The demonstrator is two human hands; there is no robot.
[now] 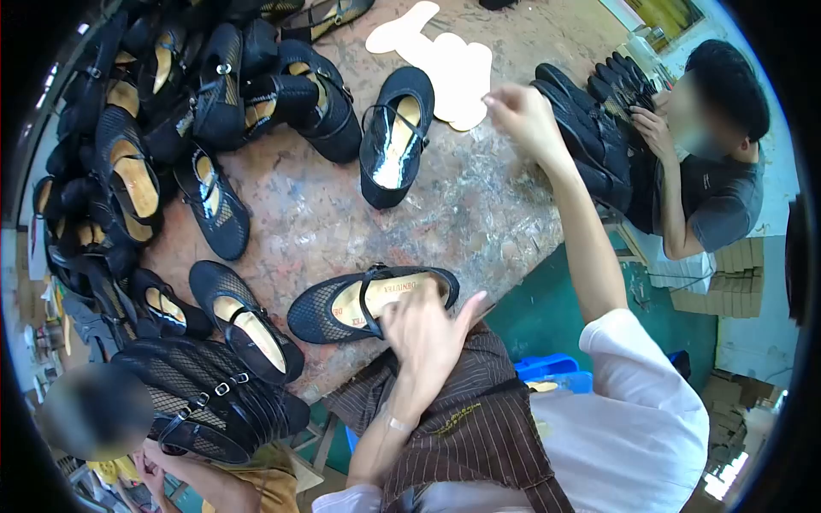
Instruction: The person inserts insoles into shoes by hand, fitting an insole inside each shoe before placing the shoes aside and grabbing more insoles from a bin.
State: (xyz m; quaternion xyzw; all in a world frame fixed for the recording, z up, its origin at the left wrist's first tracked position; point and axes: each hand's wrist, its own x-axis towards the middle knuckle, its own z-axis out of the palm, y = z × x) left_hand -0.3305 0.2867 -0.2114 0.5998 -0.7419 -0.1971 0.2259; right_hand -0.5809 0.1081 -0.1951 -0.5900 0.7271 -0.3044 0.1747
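Note:
A black mesh shoe with a strap and a pale, printed insole lies on its sole near the table's front edge, toe to the left. My left hand rests over its heel end, fingers on the insole and thumb stretched out to the right. Up and to the right, my right hand hangs above the table with fingers loosely bent and nothing visible in them. It is beside the pale insole pieces. Another black shoe with a shiny insole stands left of those pieces.
Many black shoes are heaped on the left of the worn table. A co-worker sits at the right, beside rows of black shoes. Another person is at the lower left, by more shoes.

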